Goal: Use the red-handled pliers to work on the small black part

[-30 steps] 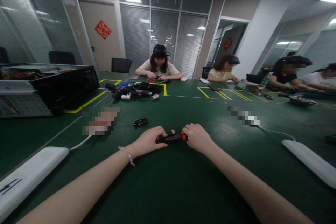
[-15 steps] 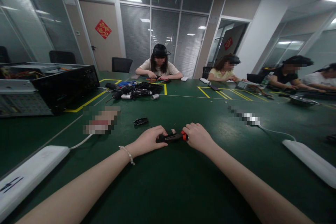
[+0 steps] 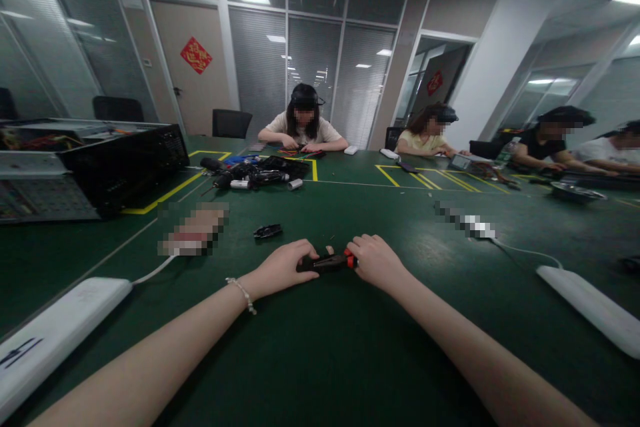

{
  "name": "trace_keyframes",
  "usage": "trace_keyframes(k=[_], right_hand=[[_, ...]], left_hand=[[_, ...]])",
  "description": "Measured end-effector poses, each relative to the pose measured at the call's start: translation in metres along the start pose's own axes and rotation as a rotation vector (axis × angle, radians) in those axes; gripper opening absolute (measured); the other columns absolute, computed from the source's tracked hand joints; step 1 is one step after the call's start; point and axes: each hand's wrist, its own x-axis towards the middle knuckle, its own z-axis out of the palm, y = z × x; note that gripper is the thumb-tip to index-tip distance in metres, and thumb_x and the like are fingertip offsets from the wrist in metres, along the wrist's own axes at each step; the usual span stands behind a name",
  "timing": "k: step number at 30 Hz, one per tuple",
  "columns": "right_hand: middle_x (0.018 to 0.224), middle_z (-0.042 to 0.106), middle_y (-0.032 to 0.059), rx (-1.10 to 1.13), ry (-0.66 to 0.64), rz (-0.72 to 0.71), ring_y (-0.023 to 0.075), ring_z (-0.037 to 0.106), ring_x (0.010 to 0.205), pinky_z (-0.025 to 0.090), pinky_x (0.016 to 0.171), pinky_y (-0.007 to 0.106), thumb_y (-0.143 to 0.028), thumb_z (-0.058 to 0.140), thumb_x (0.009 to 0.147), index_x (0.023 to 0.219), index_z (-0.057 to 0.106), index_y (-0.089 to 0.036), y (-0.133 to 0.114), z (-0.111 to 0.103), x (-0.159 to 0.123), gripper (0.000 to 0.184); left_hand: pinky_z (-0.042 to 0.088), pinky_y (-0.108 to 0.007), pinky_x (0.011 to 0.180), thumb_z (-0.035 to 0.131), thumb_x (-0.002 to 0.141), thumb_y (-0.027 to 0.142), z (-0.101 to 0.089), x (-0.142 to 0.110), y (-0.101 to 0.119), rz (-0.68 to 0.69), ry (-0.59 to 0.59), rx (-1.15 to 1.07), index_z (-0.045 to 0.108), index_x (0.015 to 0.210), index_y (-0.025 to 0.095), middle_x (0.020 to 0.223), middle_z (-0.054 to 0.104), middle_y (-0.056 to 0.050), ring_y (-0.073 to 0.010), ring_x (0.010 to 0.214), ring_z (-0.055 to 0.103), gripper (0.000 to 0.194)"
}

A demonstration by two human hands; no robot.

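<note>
One dark piece in left hand — red-handled pliers in right hand.

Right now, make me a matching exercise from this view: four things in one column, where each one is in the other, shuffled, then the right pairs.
Things:
1. dark metal pliers with red handles
2. pale beaded bracelet
3. small, glossy black, elongated piece
4. big black and silver metal computer case

Places:
A. around the wrist of the left hand
B. at the picture's left edge
C. gripped by the right hand
D. beyond the left hand, untouched

Pairs: 1-C, 2-A, 3-D, 4-B
</note>
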Motion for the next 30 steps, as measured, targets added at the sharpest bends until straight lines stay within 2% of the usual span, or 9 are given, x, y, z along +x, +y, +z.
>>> trace_keyframes(k=[15, 30], right_hand=[[0.089, 0.059, 0.0065, 0.002, 0.036, -0.013, 0.0184, 0.051, 0.080, 0.035, 0.069, 0.029, -0.019, 0.051, 0.070, 0.089, 0.058, -0.016, 0.0008, 0.0045, 0.0008, 0.020], [0.089, 0.059, 0.0064, -0.001, 0.051, -0.018, 0.0187, 0.051, 0.080, 0.034, 0.069, 0.029, -0.019, 0.052, 0.070, 0.089, 0.058, -0.015, 0.0006, 0.0070, 0.0009, 0.020]], left_hand=[[0.040, -0.025, 0.065, 0.060, 0.073, 0.033, 0.0027, 0.0013, -0.0054, 0.018, 0.005, -0.011, 0.052, 0.093, 0.020, 0.097, 0.052, -0.001, -0.0156, 0.078, 0.051, 0.025], [0.040, -0.025, 0.064, 0.061, 0.073, 0.034, 0.0014, 0.0005, -0.0017, 0.006, 0.009, -0.008, 0.051, 0.093, 0.020, 0.096, 0.052, -0.001, -0.0163, 0.078, 0.051, 0.026]])
